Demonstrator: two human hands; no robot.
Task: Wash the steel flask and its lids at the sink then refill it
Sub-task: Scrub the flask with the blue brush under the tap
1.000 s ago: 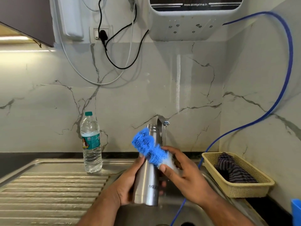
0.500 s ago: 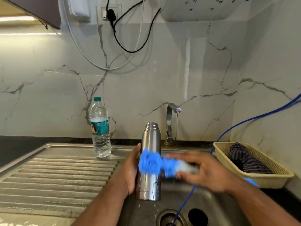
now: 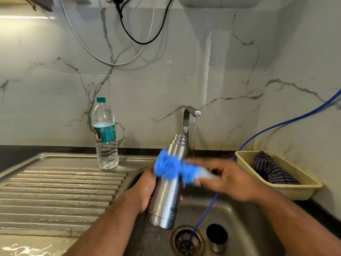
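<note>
The left hand [image 3: 145, 191] wraps its fingers round the flask [image 3: 167, 198] and holds it over the sink [image 3: 245, 218], tipped a little, with its open top near the tap [image 3: 190, 115]. The right hand [image 3: 230, 180] is blurry, but its fingers close round the handle of a blue brush [image 3: 171, 168] that lies across the flask. Water runs from the tap. A lid [image 3: 216, 237] sits in the sink by the drain [image 3: 187, 241]. A bottle [image 3: 105, 133] stands on the left.
</note>
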